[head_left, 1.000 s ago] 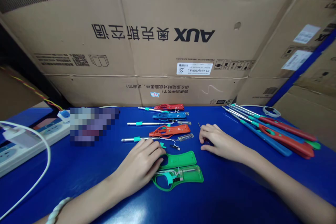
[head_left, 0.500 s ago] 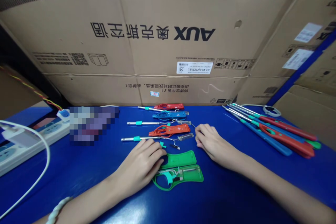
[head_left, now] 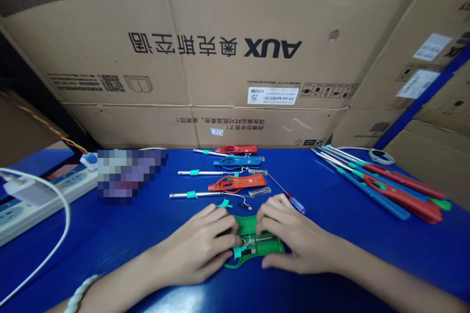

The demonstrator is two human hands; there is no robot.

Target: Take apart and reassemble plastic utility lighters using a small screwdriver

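Note:
A green lighter casing (head_left: 247,225) lies opened in two halves on the blue table. Its lower half carries a clear fuel tank (head_left: 263,239), thin white wires and a turquoise trigger piece (head_left: 239,251). My left hand (head_left: 207,240) has its fingers closed at the casing's left end, over the wires; the fingertips are partly hidden. Around the right end, my right hand (head_left: 293,237) holds the casing, fingers on the upper half and thumb by the lower edge. Just beyond it lies a screwdriver (head_left: 296,203) with a clear handle, touched by neither hand.
Farther back lie opened orange (head_left: 253,182), blue (head_left: 242,162) and red (head_left: 240,149) lighter casings with metal tubes (head_left: 200,172). Several long lighters (head_left: 396,188) are piled at right. A white power strip (head_left: 69,183) stands at left; a large cardboard box (head_left: 220,83) forms the back.
My right hand has let go of the screwdriver and come left and nearer to the green casing. My left hand has shifted right, farther over the casing and its wires.

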